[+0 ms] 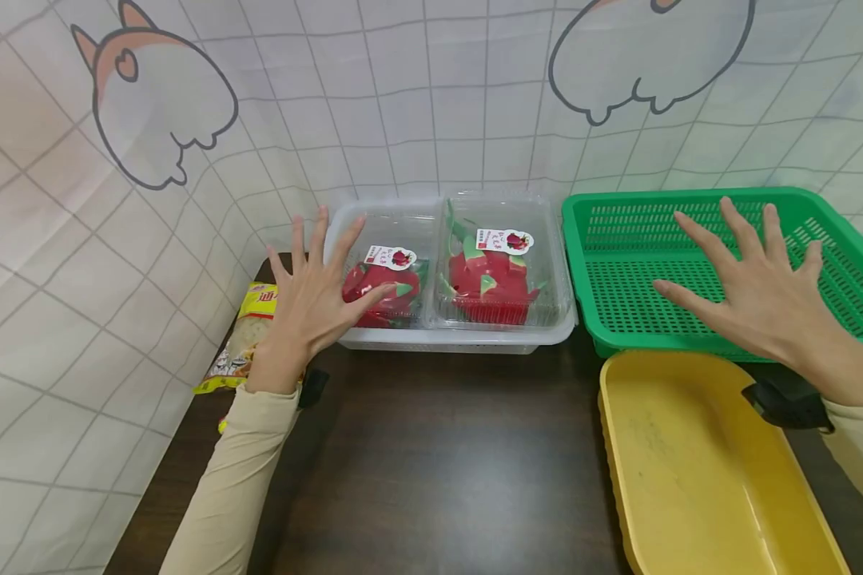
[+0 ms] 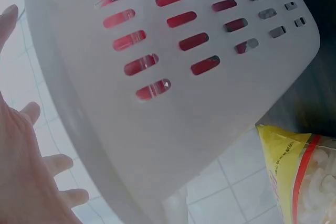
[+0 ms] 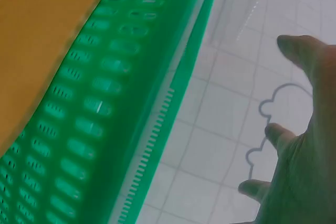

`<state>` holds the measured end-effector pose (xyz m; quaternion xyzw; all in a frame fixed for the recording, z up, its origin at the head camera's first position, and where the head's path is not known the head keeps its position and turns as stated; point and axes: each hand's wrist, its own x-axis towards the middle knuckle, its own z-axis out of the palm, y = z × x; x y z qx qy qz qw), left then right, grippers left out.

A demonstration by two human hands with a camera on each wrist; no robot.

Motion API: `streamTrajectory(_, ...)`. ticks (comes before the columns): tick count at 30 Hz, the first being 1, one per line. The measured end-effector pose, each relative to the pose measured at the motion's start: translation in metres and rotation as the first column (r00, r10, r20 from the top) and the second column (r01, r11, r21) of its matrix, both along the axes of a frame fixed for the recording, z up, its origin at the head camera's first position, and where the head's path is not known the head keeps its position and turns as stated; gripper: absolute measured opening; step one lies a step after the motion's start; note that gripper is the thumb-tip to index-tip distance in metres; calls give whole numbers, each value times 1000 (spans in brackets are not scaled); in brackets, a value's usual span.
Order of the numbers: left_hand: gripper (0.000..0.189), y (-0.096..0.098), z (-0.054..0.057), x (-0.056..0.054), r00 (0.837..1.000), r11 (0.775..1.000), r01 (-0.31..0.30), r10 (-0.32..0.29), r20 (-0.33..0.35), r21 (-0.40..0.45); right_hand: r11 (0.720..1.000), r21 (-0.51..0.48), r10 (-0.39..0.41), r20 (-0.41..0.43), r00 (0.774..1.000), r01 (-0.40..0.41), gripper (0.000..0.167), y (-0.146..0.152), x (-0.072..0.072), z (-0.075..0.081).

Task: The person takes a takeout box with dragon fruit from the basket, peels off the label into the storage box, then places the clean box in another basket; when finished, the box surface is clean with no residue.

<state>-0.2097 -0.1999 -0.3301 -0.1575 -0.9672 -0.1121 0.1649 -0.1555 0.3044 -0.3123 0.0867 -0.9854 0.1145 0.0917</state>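
With fingers spread, my left hand [image 1: 315,291] hovers by the left end of a white basket [image 1: 446,342], holding nothing. In that basket stand two clear plastic boxes, each with red dragon fruit and a printed label: the left box [image 1: 391,291] is partly behind my thumb, the right box [image 1: 495,267] shows whole. My right hand [image 1: 769,291] is spread above a green basket [image 1: 595,263] and grips nothing. Slots in the white basket's side [image 2: 173,124] show red fruit in the left wrist view. The right wrist view has the green basket's wall [image 3: 121,98] beside my fingers.
A yellow tray [image 1: 690,463] sits at the front right, against the green basket. Left of my wrist lies a yellow-and-clear food bag [image 1: 240,343], partly covered by the arm. Dark tabletop [image 1: 460,447] spans the middle front. A white checked cloth [image 1: 403,96] hangs behind.
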Motion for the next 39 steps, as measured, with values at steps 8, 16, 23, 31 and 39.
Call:
streamTrajectory(8, 87, 0, -1, 7, 996, 990, 91, -88, -33, 105, 997, -65, 39, 3, 999, -39, 84, -18, 10, 7)
streamTrajectory(16, 85, -18, -7, 33, 995, 968, 87, -72, -70, 235, 924, -346, 201, 75, 977, -163, 74, -44, 22, 24)
streamTrajectory(23, 91, -34, -16, 45, 998, 920, 22, 2, -61, 392, 818, -554, 302, 189, 934, -152, 62, -59, 25, 30)
streamTrajectory(31, 99, -38, -26, 47, 990, 834, -93, 22, 136, 544, 733, -673, 377, 280, 883, -99, 68, -78, 18, 30)
streamTrajectory(39, 101, -37, -43, 42, 948, 685, -184, -65, 311, 705, 693, -715, 411, 287, 865, -92, 71, -85, 11, 22)
